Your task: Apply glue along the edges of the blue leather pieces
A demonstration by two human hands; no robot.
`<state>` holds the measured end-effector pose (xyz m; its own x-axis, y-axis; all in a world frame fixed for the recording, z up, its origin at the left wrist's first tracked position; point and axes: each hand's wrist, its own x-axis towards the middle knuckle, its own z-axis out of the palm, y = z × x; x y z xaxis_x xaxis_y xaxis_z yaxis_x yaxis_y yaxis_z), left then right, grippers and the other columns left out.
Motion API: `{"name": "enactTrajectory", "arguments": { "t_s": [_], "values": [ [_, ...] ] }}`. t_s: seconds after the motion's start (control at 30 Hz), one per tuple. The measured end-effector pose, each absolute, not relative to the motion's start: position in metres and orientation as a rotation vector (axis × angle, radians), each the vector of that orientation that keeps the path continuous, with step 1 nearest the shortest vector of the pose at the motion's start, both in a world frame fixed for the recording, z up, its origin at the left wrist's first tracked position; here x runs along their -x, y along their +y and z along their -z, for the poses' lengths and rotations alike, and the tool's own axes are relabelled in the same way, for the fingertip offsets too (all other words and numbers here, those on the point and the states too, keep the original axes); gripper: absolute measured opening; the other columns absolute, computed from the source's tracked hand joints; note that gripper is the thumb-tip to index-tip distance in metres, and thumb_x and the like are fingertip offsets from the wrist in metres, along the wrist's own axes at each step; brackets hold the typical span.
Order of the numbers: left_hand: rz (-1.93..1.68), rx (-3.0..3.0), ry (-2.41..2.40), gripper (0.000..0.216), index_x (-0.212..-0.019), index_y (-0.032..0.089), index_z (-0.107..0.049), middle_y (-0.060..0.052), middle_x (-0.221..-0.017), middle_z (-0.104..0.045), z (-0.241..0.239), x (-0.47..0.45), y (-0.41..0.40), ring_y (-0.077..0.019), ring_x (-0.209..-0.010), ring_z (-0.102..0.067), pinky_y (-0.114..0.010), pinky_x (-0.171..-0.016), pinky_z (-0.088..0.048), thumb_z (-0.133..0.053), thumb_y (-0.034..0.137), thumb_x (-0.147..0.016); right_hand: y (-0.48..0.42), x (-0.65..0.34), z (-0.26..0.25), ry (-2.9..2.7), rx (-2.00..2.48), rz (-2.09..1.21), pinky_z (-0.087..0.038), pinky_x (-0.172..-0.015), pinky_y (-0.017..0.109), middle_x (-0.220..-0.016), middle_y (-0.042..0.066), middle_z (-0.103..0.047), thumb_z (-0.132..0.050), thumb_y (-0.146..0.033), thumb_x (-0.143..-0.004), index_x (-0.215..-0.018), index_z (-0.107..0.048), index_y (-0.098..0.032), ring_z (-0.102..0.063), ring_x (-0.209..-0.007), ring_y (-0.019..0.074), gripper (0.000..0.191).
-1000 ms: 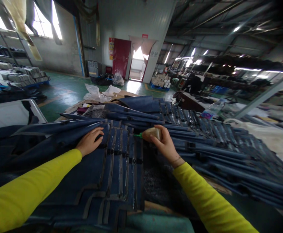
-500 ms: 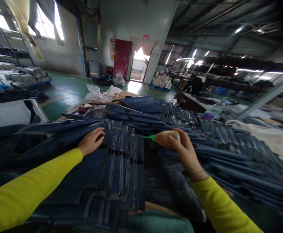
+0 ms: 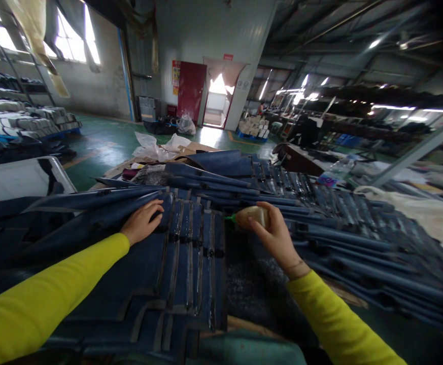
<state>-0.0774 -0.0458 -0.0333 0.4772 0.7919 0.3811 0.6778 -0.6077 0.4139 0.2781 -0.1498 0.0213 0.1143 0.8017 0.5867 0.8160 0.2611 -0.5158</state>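
My right hand (image 3: 276, 235) is wrapped round a squeeze bottle (image 3: 252, 217), yellowish-brown with a thin green nozzle that points left. The nozzle tip is close to the right edge of a fanned stack of dark blue fabric panels (image 3: 183, 274); whether it touches cannot be made out. Shiny wet-looking lines run along the grey edge strips of these panels. On the left part of the same stack lies my left hand (image 3: 144, 221), flat with its fingers spread, holding nothing.
More overlapping dark blue panels (image 3: 339, 218) with glossy strips stretch away to the right. Behind them is a clear plastic bottle (image 3: 335, 172). Crumpled clear plastic (image 3: 160, 146) lies past the stack, and a white board (image 3: 27, 177) stands at the left.
My right hand has shifted left and slightly down with the squeeze bottle, which is turned a little. My left hand stays in place on the panels.
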Motion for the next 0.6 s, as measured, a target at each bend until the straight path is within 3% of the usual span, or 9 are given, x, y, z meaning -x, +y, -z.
{"name": "enactTrajectory", "arguments": {
  "t_s": [0.33, 0.6],
  "values": [
    [-0.819, -2.531, 1.261, 0.019, -0.095, 0.022, -0.052, -0.006, -0.126, -0.048, 0.036, 0.078, -0.044, -0.0185, -0.119, -0.043, -0.038, -0.103, -0.033, -0.038, 0.030, -0.085, -0.135, -0.280, -0.024, -1.627, 1.534, 0.048, -0.039, -0.092, 0.039, -0.109, 0.009, -0.051, -0.057, -0.039, -0.076, -0.113, -0.048, -0.019, -0.049, -0.103, 0.0236, 0.043],
    [-0.811, -2.519, 1.280, 0.019, -0.095, 0.022, -0.052, -0.005, -0.127, -0.047, 0.034, 0.078, -0.045, -0.0186, -0.119, -0.043, -0.037, -0.103, -0.033, -0.039, 0.030, -0.085, -0.160, -0.285, -0.035, -1.599, 1.689, -0.317, -0.043, -0.086, 0.039, -0.105, 0.006, -0.058, -0.056, -0.046, -0.075, -0.111, -0.050, -0.021, -0.055, -0.096, 0.0234, 0.044]
  ]
}}
